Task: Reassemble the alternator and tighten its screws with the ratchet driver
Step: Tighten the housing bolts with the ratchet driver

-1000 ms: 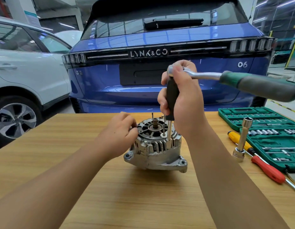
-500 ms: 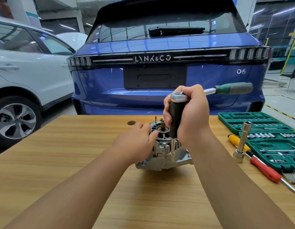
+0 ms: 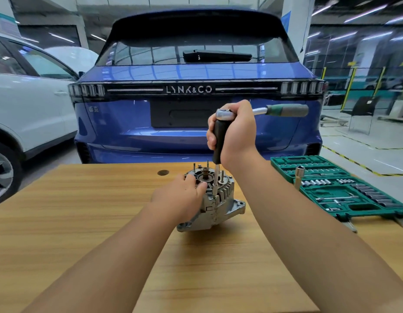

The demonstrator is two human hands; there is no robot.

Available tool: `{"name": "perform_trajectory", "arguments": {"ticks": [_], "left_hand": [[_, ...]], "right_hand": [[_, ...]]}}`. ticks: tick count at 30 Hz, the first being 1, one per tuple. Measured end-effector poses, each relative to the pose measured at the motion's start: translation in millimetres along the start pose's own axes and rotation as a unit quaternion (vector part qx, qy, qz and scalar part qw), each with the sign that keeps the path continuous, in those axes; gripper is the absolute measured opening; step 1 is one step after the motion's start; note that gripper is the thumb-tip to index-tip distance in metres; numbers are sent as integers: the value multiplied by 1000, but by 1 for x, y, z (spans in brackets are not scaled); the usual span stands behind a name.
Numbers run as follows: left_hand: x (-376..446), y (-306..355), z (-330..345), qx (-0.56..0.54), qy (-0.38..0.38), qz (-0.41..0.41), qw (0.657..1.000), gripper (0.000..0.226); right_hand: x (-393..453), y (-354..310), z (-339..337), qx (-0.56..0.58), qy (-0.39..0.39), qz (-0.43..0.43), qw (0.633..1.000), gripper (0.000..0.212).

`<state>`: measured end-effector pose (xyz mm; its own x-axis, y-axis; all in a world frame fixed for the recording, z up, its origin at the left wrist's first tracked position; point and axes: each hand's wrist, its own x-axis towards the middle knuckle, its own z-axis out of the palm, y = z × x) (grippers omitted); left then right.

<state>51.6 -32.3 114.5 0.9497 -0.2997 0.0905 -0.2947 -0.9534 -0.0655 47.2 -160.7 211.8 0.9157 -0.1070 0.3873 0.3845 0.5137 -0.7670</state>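
Housing's together; you're mid-tightening. Right hand [image 3: 235,134] grips ratchet driver [image 3: 219,141] on a screw, left hand [image 3: 181,197] clasps alternator [image 3: 220,204]. Other screws unverified.

We are in a car workshop or service hall. A blue Lynk & Co SUV [image 3: 198,105] and a white car [image 3: 26,105] stand beyond our wooden workbench [image 3: 83,222], a green socket set case [image 3: 345,190] lies open at right, and yellow-black floor markings [image 3: 358,163] cross the polished floor.
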Motion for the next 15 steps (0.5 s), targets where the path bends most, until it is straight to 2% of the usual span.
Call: {"name": "perform_trajectory", "arguments": {"ticks": [5, 10, 15], "left_hand": [[5, -3, 3, -2, -1, 19, 1000, 37], [5, -1, 6, -41, 15, -16, 999, 18], [7, -1, 5, -104, 1, -49, 993, 43]], "right_hand": [[3, 2, 0, -4, -12, 0, 1000, 28], [9, 3, -4, -11, -55, 26, 998, 31], [14, 1, -8, -21, -117, 65, 991, 23]]}}
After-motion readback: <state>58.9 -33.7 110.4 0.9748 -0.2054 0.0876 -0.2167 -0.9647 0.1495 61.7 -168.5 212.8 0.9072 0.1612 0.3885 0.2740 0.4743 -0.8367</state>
